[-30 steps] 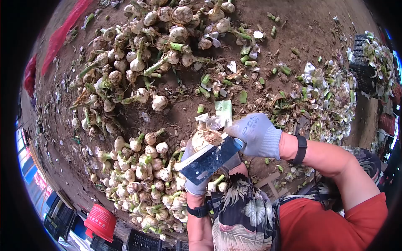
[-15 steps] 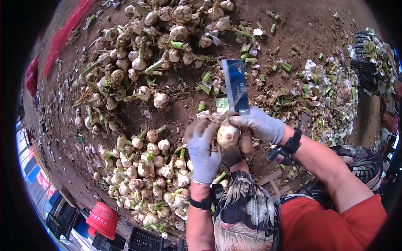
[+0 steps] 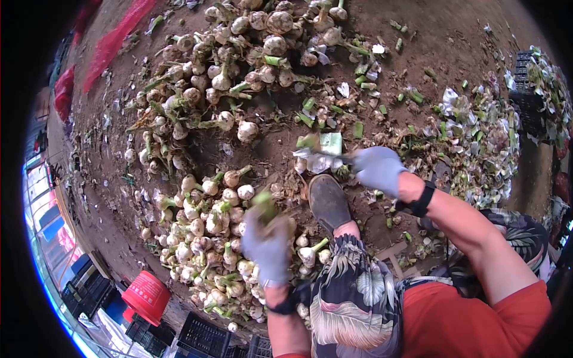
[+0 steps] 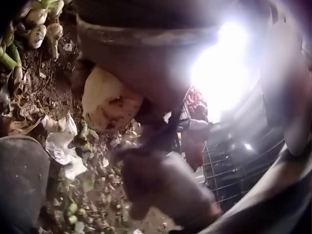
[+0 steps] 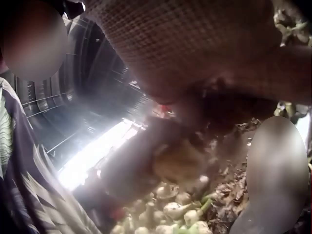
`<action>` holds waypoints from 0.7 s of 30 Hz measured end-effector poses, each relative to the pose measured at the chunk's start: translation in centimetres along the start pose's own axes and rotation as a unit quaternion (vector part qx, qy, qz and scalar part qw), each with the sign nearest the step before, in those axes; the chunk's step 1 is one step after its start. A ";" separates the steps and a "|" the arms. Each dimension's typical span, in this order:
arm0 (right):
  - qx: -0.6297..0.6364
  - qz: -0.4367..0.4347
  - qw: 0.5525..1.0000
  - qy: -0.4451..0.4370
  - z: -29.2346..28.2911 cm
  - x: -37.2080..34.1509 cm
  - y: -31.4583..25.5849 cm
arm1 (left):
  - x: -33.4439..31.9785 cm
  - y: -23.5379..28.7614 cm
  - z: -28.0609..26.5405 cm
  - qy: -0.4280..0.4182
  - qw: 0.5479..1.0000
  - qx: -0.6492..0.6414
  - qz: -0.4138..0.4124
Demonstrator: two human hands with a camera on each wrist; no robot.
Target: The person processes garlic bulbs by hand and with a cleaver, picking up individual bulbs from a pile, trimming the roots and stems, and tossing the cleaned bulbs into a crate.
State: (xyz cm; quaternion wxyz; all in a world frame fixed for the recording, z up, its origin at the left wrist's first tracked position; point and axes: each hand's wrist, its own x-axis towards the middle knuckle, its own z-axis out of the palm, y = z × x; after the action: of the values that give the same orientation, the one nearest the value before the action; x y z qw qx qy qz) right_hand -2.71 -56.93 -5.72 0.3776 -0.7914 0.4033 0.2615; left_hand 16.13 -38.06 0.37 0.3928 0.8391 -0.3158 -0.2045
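Observation:
My gloved left hand holds a garlic bulb over the lower heap of garlic. Its pale, brown-stained side shows in the left wrist view. A blurred green stem sticks up past the fingers in the head view. My gloved right hand, to the right of the boot, grips a cleaver, its blade seen nearly edge-on and pointing left. The two hands are well apart. A blurred green piece appears just beyond the blade's far end.
A second heap of stemmed garlic lies farther off. Papery skins and cut stems pile up at right, near a black crate. My boot stands between the hands. A red bucket and black crates sit lower left.
Half a second ago both hands met around a pale bulb, with the cleaver upright. Now the left hand is lower left with a green stem showing, and the cleaver has swung down level, exposing the boot.

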 end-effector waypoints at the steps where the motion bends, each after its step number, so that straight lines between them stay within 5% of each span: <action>1: 0.074 -0.005 0.990 0.123 2.1 0.2 3.3 | -0.3 -1.4 -2.8 0.084 0.996 -0.016 -0.004; 2: 0.184 0.017 0.965 0.183 2.3 -0.3 5.1 | -1.0 -3.4 -7.0 0.127 0.978 -0.050 -0.158; 3: 0.326 0.113 0.923 0.171 1.0 -1.3 5.1 | -0.8 -4.5 -10.1 0.217 0.948 0.118 -0.199; 4: 0.366 0.114 0.904 0.192 1.8 -1.3 6.3 | -0.8 -6.0 -13.5 0.181 0.861 0.448 -0.160; 7: 0.431 0.119 0.872 0.198 1.7 -0.2 5.1 | 1.7 -6.1 -11.3 0.237 0.914 0.310 -0.106; 9: 0.472 0.096 0.861 0.167 1.7 1.1 3.9 | 4.6 -6.3 -6.5 0.089 0.980 0.162 -0.078; 11: 0.407 0.019 0.897 0.169 0.0 0.9 2.0 | 7.7 -7.3 -3.6 -0.003 0.925 0.367 -0.101; 14: 0.378 0.025 0.910 0.170 -1.3 0.8 1.9 | 9.8 -14.5 -2.3 -0.073 0.910 0.380 -0.149; 17: 0.421 0.043 0.892 0.157 -1.3 1.6 1.6 | 13.1 -12.6 -0.5 -0.162 0.850 0.453 -0.215; 18: 0.486 0.059 0.864 0.122 -1.0 1.9 1.1 | 13.1 -13.0 -0.2 -0.165 0.848 0.453 -0.218; 21: 0.467 0.012 0.874 0.129 -0.8 2.6 -1.1 | 12.4 -13.2 0.8 -0.114 0.881 0.415 -0.195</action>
State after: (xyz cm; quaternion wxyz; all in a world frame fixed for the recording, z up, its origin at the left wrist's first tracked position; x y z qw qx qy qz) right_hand -0.30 -58.33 -6.72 0.6448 -0.5445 0.5334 -0.0575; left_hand 29.42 -40.61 -11.67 -0.0784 0.9407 -0.2444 -0.2218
